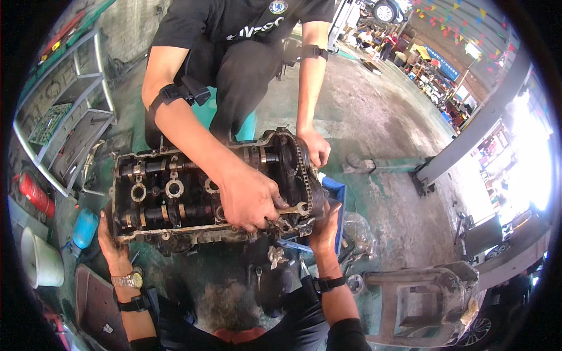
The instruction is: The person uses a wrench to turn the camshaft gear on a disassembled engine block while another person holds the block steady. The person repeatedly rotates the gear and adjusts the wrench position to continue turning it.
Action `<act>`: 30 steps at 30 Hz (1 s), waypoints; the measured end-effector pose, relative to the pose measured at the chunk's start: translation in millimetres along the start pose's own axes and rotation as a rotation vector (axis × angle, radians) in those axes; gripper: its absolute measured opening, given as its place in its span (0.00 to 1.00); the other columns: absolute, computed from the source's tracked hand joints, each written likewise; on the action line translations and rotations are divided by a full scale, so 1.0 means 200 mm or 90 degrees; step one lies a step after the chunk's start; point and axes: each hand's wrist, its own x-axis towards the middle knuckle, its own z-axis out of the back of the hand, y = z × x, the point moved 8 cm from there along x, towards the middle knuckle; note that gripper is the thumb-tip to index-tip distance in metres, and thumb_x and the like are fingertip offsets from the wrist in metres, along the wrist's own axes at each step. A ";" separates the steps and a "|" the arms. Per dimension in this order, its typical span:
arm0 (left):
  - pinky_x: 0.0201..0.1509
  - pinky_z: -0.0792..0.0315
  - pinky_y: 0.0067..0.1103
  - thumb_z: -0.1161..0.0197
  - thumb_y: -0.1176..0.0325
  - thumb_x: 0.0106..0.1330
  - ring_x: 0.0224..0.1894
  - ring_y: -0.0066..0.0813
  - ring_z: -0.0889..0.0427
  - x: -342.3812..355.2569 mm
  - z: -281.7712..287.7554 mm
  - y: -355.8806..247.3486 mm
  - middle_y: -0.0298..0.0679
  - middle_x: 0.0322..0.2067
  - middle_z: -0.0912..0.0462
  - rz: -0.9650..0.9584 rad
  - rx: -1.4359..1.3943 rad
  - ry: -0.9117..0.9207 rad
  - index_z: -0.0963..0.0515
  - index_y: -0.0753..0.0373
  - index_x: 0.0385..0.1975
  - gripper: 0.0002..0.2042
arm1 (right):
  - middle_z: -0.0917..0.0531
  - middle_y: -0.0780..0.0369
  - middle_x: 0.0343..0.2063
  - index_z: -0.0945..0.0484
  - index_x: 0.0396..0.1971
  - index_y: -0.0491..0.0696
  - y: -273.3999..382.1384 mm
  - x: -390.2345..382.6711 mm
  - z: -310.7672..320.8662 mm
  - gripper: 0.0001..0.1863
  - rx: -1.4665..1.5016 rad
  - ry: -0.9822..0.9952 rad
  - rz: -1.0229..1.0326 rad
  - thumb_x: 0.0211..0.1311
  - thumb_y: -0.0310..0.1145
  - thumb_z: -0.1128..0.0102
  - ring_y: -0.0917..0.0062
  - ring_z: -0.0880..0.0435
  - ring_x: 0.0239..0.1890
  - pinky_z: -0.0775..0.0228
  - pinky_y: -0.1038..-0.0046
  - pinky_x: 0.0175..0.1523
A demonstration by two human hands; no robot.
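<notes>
A greasy engine (155, 191) lies across the middle with its top uncovered, showing camshafts and a timing chain (303, 172) at its right end. My left hand (113, 248) presses against the near left corner, its fingers running up the engine's end. At the opposite end, my right hand (324, 233) holds the near right corner, palm against the side. Between them a co-worker's hand (249, 202) grips a wrench (300, 208) whose jaw sits near the chain end. The co-worker's other hand (314, 146) rests by the far right corner.
Behind the engine's right end stands a blue crate (333, 190). A large metal frame part (430, 304) is at the lower right. To the left are a metal rack (88, 76), a red extinguisher (36, 194), a blue bottle (85, 227) and a white bucket (44, 260).
</notes>
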 end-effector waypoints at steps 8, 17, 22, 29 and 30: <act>0.55 0.31 0.29 0.50 0.57 0.68 0.50 0.36 0.25 -0.01 0.04 0.00 0.44 0.51 0.26 0.005 0.020 -0.054 0.33 0.70 0.54 0.23 | 0.30 0.60 0.53 0.42 0.62 0.45 0.02 -0.01 -0.01 0.39 -0.036 0.037 0.017 0.65 0.63 0.75 0.75 0.32 0.51 0.41 0.78 0.54; 0.61 0.39 0.30 0.52 0.54 0.68 0.56 0.34 0.30 0.05 0.16 0.05 0.43 0.54 0.29 0.039 0.033 -0.076 0.34 0.67 0.56 0.24 | 0.29 0.61 0.40 0.42 0.62 0.46 -0.11 0.02 0.08 0.40 0.073 -0.061 -0.085 0.63 0.65 0.69 0.76 0.31 0.41 0.38 0.73 0.45; 0.61 0.38 0.29 0.53 0.55 0.69 0.57 0.34 0.31 0.07 0.20 0.06 0.43 0.56 0.31 0.062 0.005 -0.121 0.35 0.66 0.58 0.24 | 0.31 0.57 0.56 0.42 0.61 0.43 0.01 0.00 -0.05 0.40 0.081 0.091 0.030 0.64 0.63 0.70 0.70 0.37 0.60 0.50 0.68 0.64; 0.60 0.35 0.29 0.51 0.56 0.68 0.55 0.35 0.28 0.10 0.30 0.03 0.44 0.55 0.30 0.010 0.064 -0.182 0.33 0.68 0.55 0.23 | 0.34 0.57 0.58 0.43 0.61 0.40 0.05 0.00 -0.10 0.42 0.048 0.131 0.034 0.64 0.63 0.73 0.70 0.37 0.60 0.50 0.68 0.65; 0.59 0.35 0.29 0.51 0.56 0.67 0.56 0.35 0.29 0.11 0.31 0.04 0.44 0.56 0.30 0.012 0.064 -0.189 0.34 0.69 0.56 0.24 | 0.34 0.56 0.58 0.44 0.61 0.40 0.05 0.00 -0.10 0.42 0.052 0.139 0.046 0.63 0.64 0.72 0.70 0.37 0.60 0.49 0.67 0.65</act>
